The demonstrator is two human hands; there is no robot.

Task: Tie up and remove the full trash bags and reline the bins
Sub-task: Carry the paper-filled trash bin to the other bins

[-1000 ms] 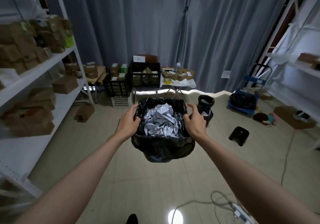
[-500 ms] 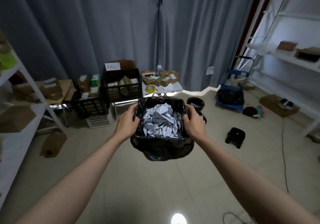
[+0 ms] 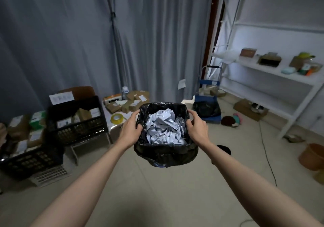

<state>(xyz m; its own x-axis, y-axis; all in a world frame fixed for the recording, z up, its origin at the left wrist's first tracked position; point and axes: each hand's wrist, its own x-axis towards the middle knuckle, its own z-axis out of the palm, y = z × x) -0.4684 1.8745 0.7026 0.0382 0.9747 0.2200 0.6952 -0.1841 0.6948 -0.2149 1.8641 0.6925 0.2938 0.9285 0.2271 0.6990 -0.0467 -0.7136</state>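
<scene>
I hold a small square bin lined with a black trash bag (image 3: 164, 154) out in front of me, above the floor. Crumpled white paper (image 3: 164, 127) fills it to the rim. My left hand (image 3: 130, 133) grips the bin's left rim, thumb over the bag's edge. On the opposite rim my right hand (image 3: 197, 129) grips the same way. The bag's black plastic is folded down over the outside of the bin, so the bin itself is hidden.
Black crates (image 3: 77, 123) of parcels and a low white table (image 3: 114, 123) with boxes and a tape roll (image 3: 117, 118) stand at the left. A blue cart (image 3: 207, 108) with a black bag, white shelving (image 3: 273, 72), a brown bin (image 3: 313, 156) and a floor cable (image 3: 266, 155) are at the right.
My view has swung to the right: the left shelving has gone out of sight and the right shelving has come in. Both hands keep their grip on the bin's rim.
</scene>
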